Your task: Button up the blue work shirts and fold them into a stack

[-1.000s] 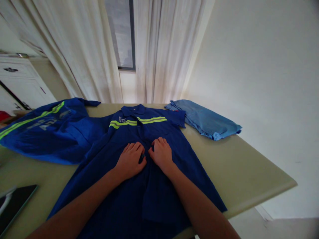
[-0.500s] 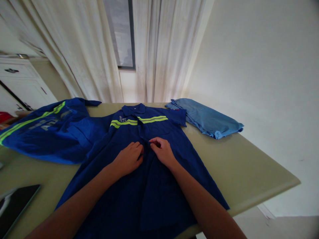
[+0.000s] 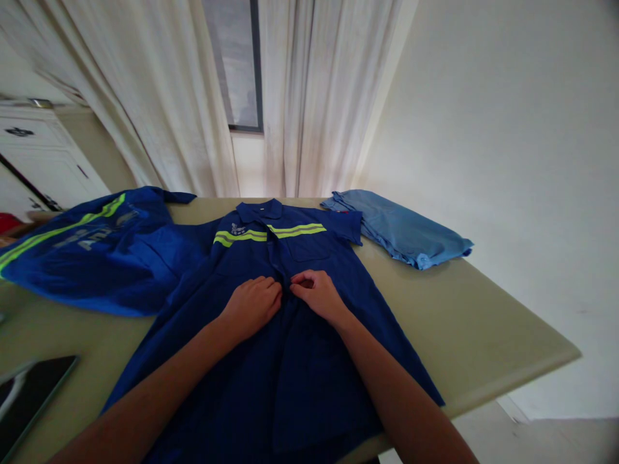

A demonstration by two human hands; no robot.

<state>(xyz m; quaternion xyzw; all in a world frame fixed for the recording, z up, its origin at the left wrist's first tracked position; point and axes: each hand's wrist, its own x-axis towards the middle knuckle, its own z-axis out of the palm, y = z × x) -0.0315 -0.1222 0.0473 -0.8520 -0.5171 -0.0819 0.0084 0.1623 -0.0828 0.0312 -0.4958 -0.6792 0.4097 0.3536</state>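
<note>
A dark blue short-sleeved work shirt [image 3: 319, 361] with yellow-green reflective bands lies front up, its collar pointing away from me. At the middle of its front opening, my left hand [image 3: 255, 303] is closed with curled fingers on the left front edge. My right hand [image 3: 316, 293] pinches the right front edge between thumb and fingers, close beside the left. Any button between the fingertips is hidden. Above the hands the front edges lie slightly apart near the chest band.
Another blue garment with a reflective stripe [image 3: 120, 258] lies crumpled at the left. A folded light blue garment [image 3: 406, 229] sits at the far right of the table [image 3: 483, 335]. A dark flat object [image 3: 41, 393] rests at the lower left. Curtains and a wall stand behind.
My left hand has shifted slightly right, closer to my right hand at the front opening. Both hands stay on the shirt.
</note>
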